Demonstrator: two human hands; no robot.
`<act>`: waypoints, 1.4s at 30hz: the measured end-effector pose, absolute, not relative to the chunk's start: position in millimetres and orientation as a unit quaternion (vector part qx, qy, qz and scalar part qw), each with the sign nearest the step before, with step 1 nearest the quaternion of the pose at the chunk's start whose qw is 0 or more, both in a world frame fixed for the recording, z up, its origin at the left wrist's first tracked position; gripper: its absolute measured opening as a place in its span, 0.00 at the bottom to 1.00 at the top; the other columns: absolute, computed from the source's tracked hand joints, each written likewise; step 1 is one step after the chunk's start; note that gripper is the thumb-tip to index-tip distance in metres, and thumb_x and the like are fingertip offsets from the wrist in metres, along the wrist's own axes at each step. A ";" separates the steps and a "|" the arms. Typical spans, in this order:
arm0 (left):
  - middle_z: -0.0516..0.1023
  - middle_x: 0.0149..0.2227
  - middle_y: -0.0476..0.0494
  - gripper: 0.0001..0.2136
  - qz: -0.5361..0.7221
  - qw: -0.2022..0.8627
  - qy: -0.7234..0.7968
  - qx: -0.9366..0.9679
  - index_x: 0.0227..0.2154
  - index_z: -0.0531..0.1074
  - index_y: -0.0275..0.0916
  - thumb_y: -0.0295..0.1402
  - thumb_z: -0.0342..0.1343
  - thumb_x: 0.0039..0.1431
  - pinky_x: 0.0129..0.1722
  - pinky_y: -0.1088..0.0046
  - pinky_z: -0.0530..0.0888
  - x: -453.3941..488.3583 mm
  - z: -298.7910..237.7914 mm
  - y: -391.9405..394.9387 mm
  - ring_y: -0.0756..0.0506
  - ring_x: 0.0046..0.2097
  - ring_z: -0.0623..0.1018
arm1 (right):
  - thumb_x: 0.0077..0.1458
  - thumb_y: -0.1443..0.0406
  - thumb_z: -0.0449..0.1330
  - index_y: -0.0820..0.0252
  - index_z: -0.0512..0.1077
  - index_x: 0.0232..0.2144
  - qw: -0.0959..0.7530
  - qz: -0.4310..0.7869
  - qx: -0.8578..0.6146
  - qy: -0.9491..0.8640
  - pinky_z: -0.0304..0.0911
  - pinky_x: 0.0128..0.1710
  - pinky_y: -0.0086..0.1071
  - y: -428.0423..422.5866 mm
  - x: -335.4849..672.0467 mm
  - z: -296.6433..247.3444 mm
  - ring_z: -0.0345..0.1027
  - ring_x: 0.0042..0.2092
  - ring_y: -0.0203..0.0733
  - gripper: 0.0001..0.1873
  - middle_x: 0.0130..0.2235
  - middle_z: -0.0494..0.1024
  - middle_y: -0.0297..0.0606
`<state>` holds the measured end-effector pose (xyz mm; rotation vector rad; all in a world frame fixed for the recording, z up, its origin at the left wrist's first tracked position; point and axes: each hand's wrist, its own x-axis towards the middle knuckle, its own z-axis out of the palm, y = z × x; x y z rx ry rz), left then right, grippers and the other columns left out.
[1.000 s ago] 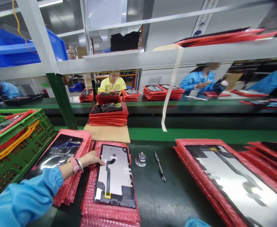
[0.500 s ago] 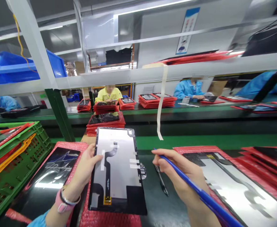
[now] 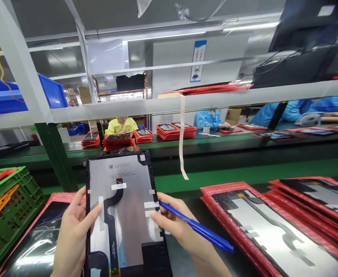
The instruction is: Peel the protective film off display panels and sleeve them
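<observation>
Your left hand (image 3: 73, 231) is holding the left edge of the tablet-sized panel (image 3: 133, 219), thumb pressing on the silver back and fingers going round behind, so that grip is clamping on it. Your right hand (image 3: 183, 225) is gripping the blue pen (image 3: 206, 232), and its thumb is resting at the panel's right edge by the white strips (image 3: 151, 204); how firmly the hidden fingers are bearing on the panel, I cannot tell. Neither grip is standing apart.

The panel is tilting up in front of you, off the tabletop (image 3: 176, 263), its silver back facing you. Work on it seems to be under way: it is up in both hands and not yet set down. White strips are already sitting along its edges and across the dark ribbon cable (image 3: 111, 227); I am seeing no clear pen mark, and what is left to do is not showing.

To your left, a glossy dark panel (image 3: 39, 238) is lying beside the green crate (image 3: 27, 209). To your right, a silver-backed panel (image 3: 275, 231) is lying on red bubble sleeves (image 3: 208, 194). Farther off, a tape strip (image 3: 181, 142) is hanging from the rail, and a co-worker in yellow (image 3: 121, 125) is sitting behind red stacks.
</observation>
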<state>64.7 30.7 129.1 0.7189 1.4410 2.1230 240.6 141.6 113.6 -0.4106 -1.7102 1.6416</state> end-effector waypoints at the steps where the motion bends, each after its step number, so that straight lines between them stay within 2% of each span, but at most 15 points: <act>1: 0.81 0.40 0.43 0.39 0.774 0.238 0.525 0.262 0.57 0.62 0.39 0.36 0.70 0.40 0.37 0.76 0.76 64.9 129.2 31.7 0.42 0.43 0.80 | 0.48 0.64 0.62 0.60 0.70 0.25 0.367 0.613 -0.173 -0.678 0.49 0.22 0.27 141.3 238.5 114.3 0.47 0.23 0.31 0.06 0.20 0.56 0.25; 3: 0.81 0.40 0.42 0.39 0.763 0.252 0.527 0.278 0.58 0.62 0.40 0.37 0.69 0.41 0.39 0.72 0.77 65.0 128.5 33.2 0.41 0.43 0.80 | 0.50 0.63 0.61 0.59 0.68 0.22 0.398 0.574 -0.211 -0.684 0.46 0.21 0.27 141.0 234.8 113.5 0.44 0.23 0.31 0.09 0.20 0.51 0.24; 6: 0.79 0.45 0.41 0.41 0.730 0.264 0.540 0.326 0.60 0.58 0.43 0.37 0.69 0.41 0.39 0.70 0.77 65.8 126.0 33.0 0.43 0.35 0.80 | 0.52 0.61 0.60 0.59 0.70 0.24 0.417 0.551 -0.230 -0.685 0.47 0.21 0.27 142.7 232.4 108.0 0.44 0.23 0.31 0.09 0.20 0.52 0.24; 10: 0.76 0.51 0.42 0.46 0.712 0.253 0.551 0.353 0.61 0.55 0.49 0.35 0.70 0.38 0.28 0.75 0.75 67.7 125.2 28.9 0.52 0.22 0.74 | 0.50 0.59 0.63 0.58 0.76 0.28 0.409 0.558 -0.239 -0.681 0.50 0.23 0.27 146.4 237.2 97.2 0.48 0.24 0.32 0.08 0.20 0.57 0.26; 13: 0.79 0.45 0.45 0.45 0.713 0.274 0.540 0.353 0.61 0.56 0.49 0.35 0.70 0.38 0.20 0.81 0.70 67.9 128.2 27.8 0.56 0.19 0.69 | 0.44 0.58 0.68 0.56 0.78 0.35 0.437 0.608 -0.246 -0.615 0.58 0.27 0.29 144.7 244.2 90.5 0.57 0.27 0.35 0.14 0.24 0.66 0.30; 16: 0.79 0.45 0.45 0.44 0.717 0.292 0.531 0.344 0.62 0.55 0.47 0.35 0.69 0.41 0.25 0.81 0.72 67.6 130.8 29.9 0.52 0.25 0.75 | 0.40 0.59 0.71 0.51 0.79 0.37 0.459 0.673 -0.233 -0.531 0.62 0.30 0.31 139.3 250.0 90.3 0.62 0.28 0.36 0.17 0.27 0.73 0.32; 18: 0.76 0.50 0.43 0.42 0.727 0.293 0.522 0.338 0.62 0.55 0.46 0.36 0.67 0.43 0.37 0.77 0.75 67.1 130.4 31.9 0.45 0.40 0.79 | 0.40 0.60 0.71 0.51 0.80 0.36 0.451 0.696 -0.221 -0.513 0.63 0.29 0.31 135.8 252.3 94.0 0.63 0.27 0.36 0.16 0.26 0.75 0.32; 20: 0.72 0.56 0.41 0.40 0.734 0.278 0.516 0.342 0.62 0.56 0.44 0.36 0.66 0.45 0.48 0.73 0.72 65.3 127.9 33.7 0.40 0.53 0.74 | 0.40 0.59 0.72 0.52 0.80 0.36 0.446 0.701 -0.219 -0.512 0.63 0.27 0.31 133.8 253.3 98.3 0.63 0.27 0.36 0.16 0.27 0.77 0.34; 23: 0.67 0.60 0.40 0.37 0.728 0.268 0.518 0.359 0.61 0.57 0.43 0.37 0.65 0.48 0.57 0.68 0.65 59.7 122.2 34.9 0.39 0.62 0.63 | 0.37 0.57 0.73 0.53 0.81 0.36 0.427 0.715 -0.222 -0.507 0.61 0.24 0.28 134.6 252.9 100.3 0.64 0.27 0.35 0.19 0.27 0.78 0.35; 26: 0.65 0.61 0.42 0.32 0.720 0.293 0.512 0.364 0.60 0.59 0.44 0.36 0.62 0.53 0.58 0.67 0.64 54.3 118.1 36.0 0.40 0.63 0.62 | 0.34 0.56 0.74 0.52 0.81 0.34 0.412 0.738 -0.235 -0.479 0.61 0.23 0.26 139.4 250.8 96.0 0.65 0.25 0.33 0.20 0.25 0.77 0.33; 29: 0.69 0.58 0.43 0.26 0.729 0.322 0.494 0.347 0.56 0.64 0.44 0.36 0.61 0.54 0.57 0.67 0.66 52.4 116.5 39.6 0.40 0.59 0.67 | 0.35 0.57 0.74 0.51 0.81 0.33 0.395 0.763 -0.230 -0.458 0.63 0.24 0.26 145.6 247.7 92.7 0.68 0.26 0.34 0.18 0.27 0.80 0.34; 35: 0.74 0.54 0.44 0.27 0.760 0.319 0.467 0.319 0.56 0.65 0.45 0.34 0.62 0.53 0.54 0.69 0.69 50.2 114.7 45.9 0.41 0.57 0.70 | 0.44 0.61 0.70 0.54 0.78 0.42 0.356 0.793 -0.193 -0.456 0.69 0.33 0.33 151.7 241.3 97.2 0.76 0.36 0.44 0.20 0.38 0.83 0.41; 38: 0.77 0.51 0.45 0.26 0.771 0.260 0.489 0.314 0.56 0.66 0.45 0.35 0.62 0.53 0.52 0.70 0.71 47.5 116.6 43.3 0.43 0.54 0.74 | 0.48 0.61 0.67 0.55 0.75 0.46 0.393 0.771 -0.180 -0.468 0.69 0.45 0.41 150.6 240.6 99.3 0.75 0.46 0.50 0.21 0.46 0.81 0.45; 40: 0.78 0.49 0.46 0.24 0.771 0.223 0.505 0.317 0.54 0.68 0.44 0.35 0.62 0.53 0.51 0.71 0.72 46.6 118.0 39.9 0.43 0.51 0.76 | 0.50 0.61 0.66 0.54 0.74 0.48 0.450 0.739 -0.169 -0.472 0.63 0.54 0.47 148.1 242.0 100.3 0.70 0.53 0.52 0.21 0.50 0.78 0.45; 42: 0.79 0.48 0.48 0.21 0.763 0.185 0.526 0.328 0.51 0.70 0.45 0.37 0.61 0.54 0.50 0.71 0.72 46.9 117.5 36.2 0.44 0.49 0.77 | 0.51 0.62 0.65 0.52 0.73 0.48 0.494 0.717 -0.161 -0.465 0.58 0.58 0.51 144.6 244.4 100.6 0.69 0.54 0.53 0.21 0.51 0.78 0.44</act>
